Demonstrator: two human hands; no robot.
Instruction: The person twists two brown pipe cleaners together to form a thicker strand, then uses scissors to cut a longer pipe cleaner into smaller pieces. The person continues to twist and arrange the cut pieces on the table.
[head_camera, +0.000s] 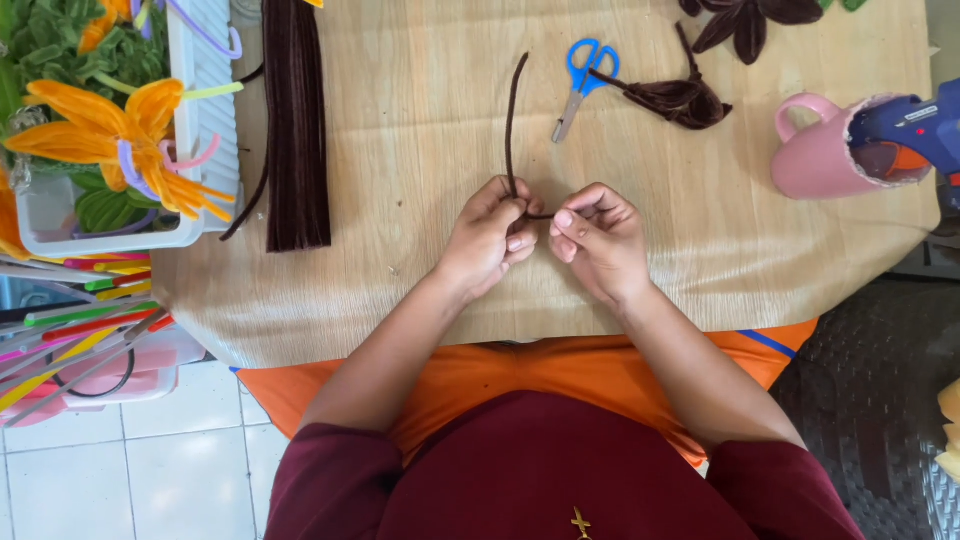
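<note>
I pinch the brown pipe cleaner (513, 120) between both hands over the desk (420, 150): left hand (487, 238) fingers closed on its bend, right hand (598, 238) gripping the short end. Best kept tight and close.

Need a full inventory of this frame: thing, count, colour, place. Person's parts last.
Fuzzy pipe cleaner stem: one, dark brown, held at its lower end by both hands, running up the table.
Bundle of pipe cleaner stems: one stack, dark brown, left of the hands.
Small scissors: one, blue handles, upper centre.
Folded pipe cleaner petals: one cluster, dark brown, beside the scissors.
Pipe cleaner flower: one, dark brown, top edge.
Mug: one, pink, on its side at right.
Glue gun: one, blue, nozzle in the mug.
Plastic basket: one, white, top left, holding orange flowers and green leaves.
Wooden table: one, light tan.
Left hand: pinching the stem.
Right hand: pinching the stem.
</note>
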